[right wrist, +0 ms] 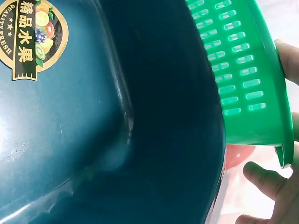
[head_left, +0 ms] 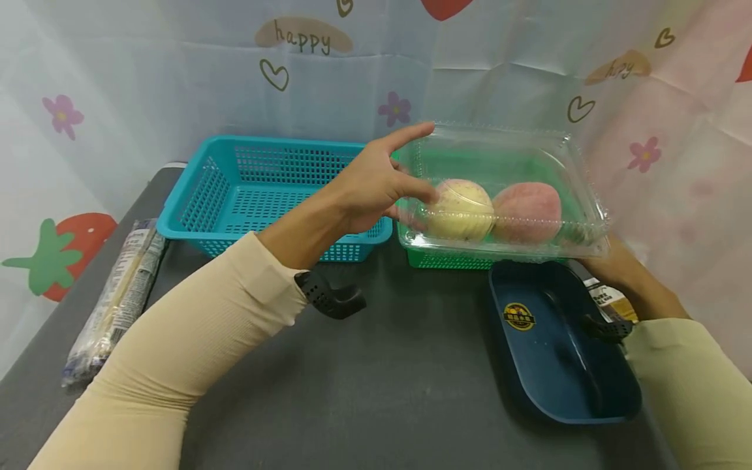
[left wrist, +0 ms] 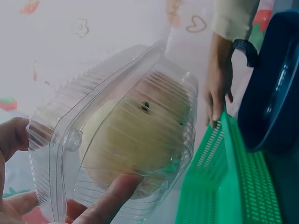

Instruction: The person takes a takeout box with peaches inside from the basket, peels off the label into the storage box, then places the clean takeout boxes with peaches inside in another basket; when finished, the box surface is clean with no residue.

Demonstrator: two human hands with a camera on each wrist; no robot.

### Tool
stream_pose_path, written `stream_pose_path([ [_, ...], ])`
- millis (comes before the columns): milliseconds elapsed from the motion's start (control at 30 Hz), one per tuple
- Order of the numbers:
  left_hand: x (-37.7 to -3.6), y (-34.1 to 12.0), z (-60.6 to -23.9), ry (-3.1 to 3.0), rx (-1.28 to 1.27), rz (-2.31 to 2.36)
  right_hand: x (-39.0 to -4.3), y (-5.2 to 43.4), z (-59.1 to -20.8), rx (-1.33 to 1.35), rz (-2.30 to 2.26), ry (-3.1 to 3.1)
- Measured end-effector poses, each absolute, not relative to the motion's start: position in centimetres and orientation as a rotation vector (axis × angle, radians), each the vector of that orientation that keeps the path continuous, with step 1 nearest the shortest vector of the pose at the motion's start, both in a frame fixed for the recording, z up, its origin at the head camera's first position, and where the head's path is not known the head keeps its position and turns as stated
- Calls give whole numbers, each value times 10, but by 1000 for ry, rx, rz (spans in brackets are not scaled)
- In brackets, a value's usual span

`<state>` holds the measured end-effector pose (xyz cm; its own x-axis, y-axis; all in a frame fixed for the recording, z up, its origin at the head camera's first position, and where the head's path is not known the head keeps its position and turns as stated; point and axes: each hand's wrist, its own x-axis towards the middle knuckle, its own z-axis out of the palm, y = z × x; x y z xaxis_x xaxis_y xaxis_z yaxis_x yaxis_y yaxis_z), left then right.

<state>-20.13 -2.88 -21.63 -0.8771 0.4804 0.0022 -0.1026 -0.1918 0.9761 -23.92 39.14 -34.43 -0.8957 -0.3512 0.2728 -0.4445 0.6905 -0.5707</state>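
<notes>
My left hand (head_left: 376, 186) pinches the left end of a clear plastic clamshell box (head_left: 505, 163), with the index finger stretched up along its lid. The box hangs just above a green basket (head_left: 446, 261) and holds a pale yellow round fruit (head_left: 461, 209) and a pink one (head_left: 525, 212). In the left wrist view my thumb (left wrist: 110, 196) presses the box (left wrist: 60, 140) from below. My right hand (head_left: 611, 261) is at the basket's right end, half hidden behind the box. Its fingers (right wrist: 264, 179) curl round the green rim (right wrist: 243, 70).
A dark blue tray (head_left: 558, 346) with a round fruit sticker lies at the front right, touching the green basket. An empty teal basket (head_left: 264, 189) stands at the back left. A long wrapped packet (head_left: 114, 300) lies by the table's left edge. A patterned curtain hangs behind.
</notes>
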Motion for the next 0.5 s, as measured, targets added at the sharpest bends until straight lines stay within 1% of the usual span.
stream_pose_path([
  [67, -209, -22, -217, 1707, 425, 2119, -237, 390, -341, 562, 1002, -2833],
  [233, -227, -4, -221, 1714, 371, 2125, -230, 390, -334, 293, 857, -3085],
  [333, -237, 6, -225, 1723, 344, 2123, -229, 390, -332, 275, 773, -3147],
  [500, -250, 20, -236, 1796, 294, 2082, -230, 390, -331, 296, 775, -3137],
])
